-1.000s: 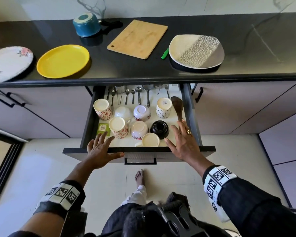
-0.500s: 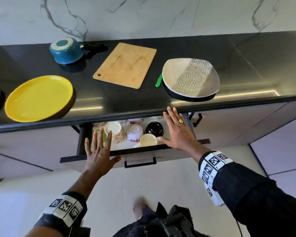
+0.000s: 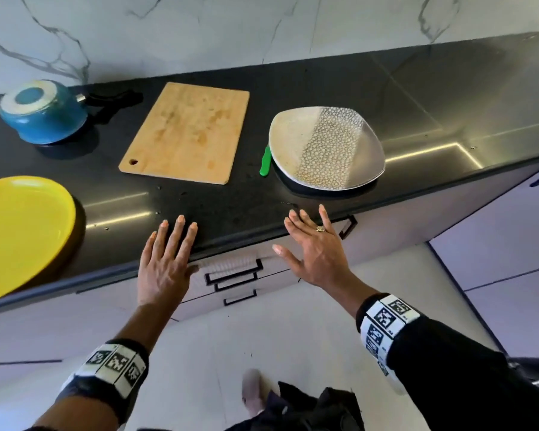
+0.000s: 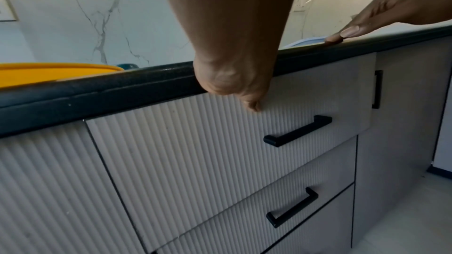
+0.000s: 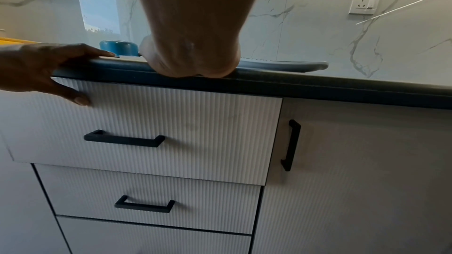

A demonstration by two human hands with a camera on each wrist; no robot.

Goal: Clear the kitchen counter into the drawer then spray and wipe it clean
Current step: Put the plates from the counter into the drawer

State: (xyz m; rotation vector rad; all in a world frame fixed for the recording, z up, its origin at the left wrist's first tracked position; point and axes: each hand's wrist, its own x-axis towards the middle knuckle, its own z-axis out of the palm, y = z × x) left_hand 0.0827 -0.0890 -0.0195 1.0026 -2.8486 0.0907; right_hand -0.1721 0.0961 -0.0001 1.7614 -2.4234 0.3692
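The ribbed white top drawer [image 3: 231, 265] [image 4: 220, 142] [image 5: 171, 132] sits nearly flush under the black counter [image 3: 231, 209]. My left hand [image 3: 165, 256] is flat with straight fingers over the counter edge, its thumb [image 4: 252, 104] touching the drawer front. My right hand [image 3: 311, 247] is open too, fingers spread above the counter edge, thumb against the drawer front. On the counter lie a yellow plate [image 3: 19, 231], a blue saucepan [image 3: 44, 113], a wooden cutting board [image 3: 187, 132], a patterned square plate [image 3: 324, 147] and a green-handled tool [image 3: 265, 161] partly under that plate.
Two more drawers with black handles [image 4: 291, 208] [image 5: 144, 205] sit below the top one. A cabinet door with a vertical handle [image 5: 291, 144] stands to the right. Marble wall with sockets [image 5: 364, 2] backs the counter. Pale floor lies below.
The drawer of cups and cutlery has gone from wide open to nearly closed under both flat hands. My view has risen from the drawer to the counter.
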